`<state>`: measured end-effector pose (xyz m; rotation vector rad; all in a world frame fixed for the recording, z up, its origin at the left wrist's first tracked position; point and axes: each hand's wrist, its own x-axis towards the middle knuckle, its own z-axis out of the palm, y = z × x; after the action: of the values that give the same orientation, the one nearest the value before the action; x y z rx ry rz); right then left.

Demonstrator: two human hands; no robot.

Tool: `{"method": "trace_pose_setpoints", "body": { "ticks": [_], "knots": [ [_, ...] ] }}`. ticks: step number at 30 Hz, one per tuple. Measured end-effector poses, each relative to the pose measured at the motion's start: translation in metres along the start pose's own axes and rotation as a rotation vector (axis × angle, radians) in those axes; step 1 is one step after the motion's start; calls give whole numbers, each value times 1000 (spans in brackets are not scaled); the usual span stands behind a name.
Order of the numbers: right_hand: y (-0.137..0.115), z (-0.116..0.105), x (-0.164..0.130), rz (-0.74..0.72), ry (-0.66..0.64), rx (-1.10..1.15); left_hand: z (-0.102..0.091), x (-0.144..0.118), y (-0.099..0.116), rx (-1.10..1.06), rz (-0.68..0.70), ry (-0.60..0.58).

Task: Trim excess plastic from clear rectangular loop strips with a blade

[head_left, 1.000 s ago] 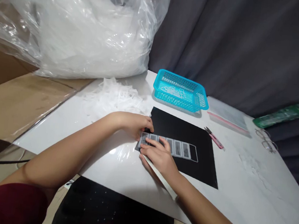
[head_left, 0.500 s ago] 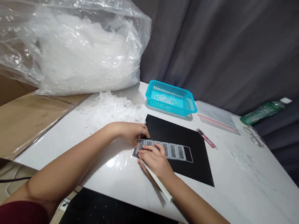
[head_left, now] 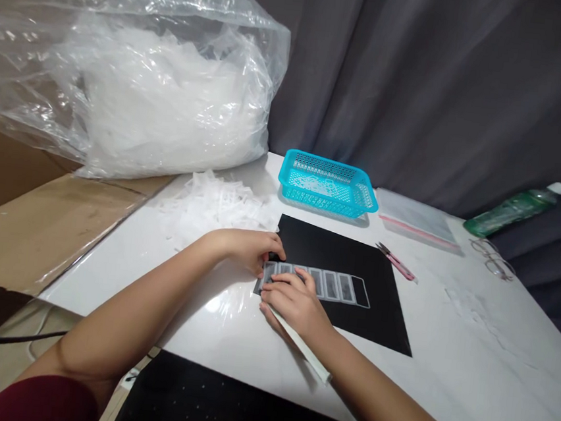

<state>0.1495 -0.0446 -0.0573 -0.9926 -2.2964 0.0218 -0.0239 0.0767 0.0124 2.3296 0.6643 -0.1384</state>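
Observation:
A black sheet (head_left: pixel 327 241) lies on the white table, bearing a row of small translucent plastic pieces (head_left: pixel 331 286) that overlap like steps. The rightmost piece (head_left: pixel 360 291) shows a pale outline around a dark middle. My left hand (head_left: pixel 255 249) is bent over the row's left end, fingers curled and close together; what its fingertips pinch, if anything, is hidden. Across the same pieces rest the fingertips of my right hand (head_left: pixel 296 303). A thin pale stack of flat strips (head_left: pixel 313 362), held edge-on between its thumb and palm, sticks out toward me.
Loose translucent pieces (head_left: pixel 222 201) are heaped left of the sheet, below a large clear bag (head_left: pixel 172 101) full of them. Behind stands a blue basket (head_left: pixel 328 202). To the right lie pink thread snips (head_left: pixel 399 265), zip bags (head_left: pixel 421 221), glasses (head_left: pixel 496 261) and a green bottle (head_left: pixel 513 210).
The whole view has shifted slightly, so things appear a little further right. Both hands keep nearly the same place on the row; the right fingers have moved very little.

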Motion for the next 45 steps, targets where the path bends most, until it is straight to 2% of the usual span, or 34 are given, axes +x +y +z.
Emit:
{"method": "trace_pose_setpoints", "body": {
  "ticks": [2,4,5,7,9,10,13,15,18,22,25,27,29,32,34,37,39,41,43,45],
  "knots": [
    [-3,-2,1,-3,1,-9,-8,-7,-1,-19,-9,-19],
    [-6,-5,1,12,4,1,-23,-23,-3,-34,-53,18],
    [-7,-6,2,25,12,20,-31,-33,-5,-39,-111,102],
    [-9,-10,2,46,46,70,-48,-57,-9,96,-308,474],
    [-8,-15,2,41,66,108,-60,-79,-13,169,-415,624],
    [-7,-18,1,29,65,119,-63,-88,-15,189,-449,643],
    [-4,-26,-2,9,25,144,-64,-102,-23,197,-486,575],
    [-3,-29,-5,32,-1,171,-59,-98,-27,206,-485,539],
    [-3,-30,-8,56,-19,214,-48,-80,-31,278,-445,557],
    [0,-31,-9,-17,-73,217,-36,-60,-33,407,-425,613],
    [1,-32,-9,-55,-109,216,-34,-59,-33,363,-453,624],
    [0,-32,-9,-22,-80,229,-36,-61,-31,323,-435,639],
    [-2,-32,-9,21,-34,256,-39,-63,-26,187,-370,748],
    [-5,-34,-10,38,9,334,-38,-61,-10,-293,-156,947],
    [-6,-36,-10,96,27,419,-32,-56,5,-621,-46,900],
    [-7,-39,-9,355,169,602,-16,-43,29,-895,8,652],
    [-6,-40,-6,519,328,796,-4,-34,42,-996,28,520],
    [-5,-43,0,606,420,1026,7,-26,50,-1060,30,437],
    [-4,-48,6,670,415,1209,16,-20,53,-1093,21,381],
    [-4,-54,12,729,392,1299,21,-17,54,-1107,10,341]
  ]
}}
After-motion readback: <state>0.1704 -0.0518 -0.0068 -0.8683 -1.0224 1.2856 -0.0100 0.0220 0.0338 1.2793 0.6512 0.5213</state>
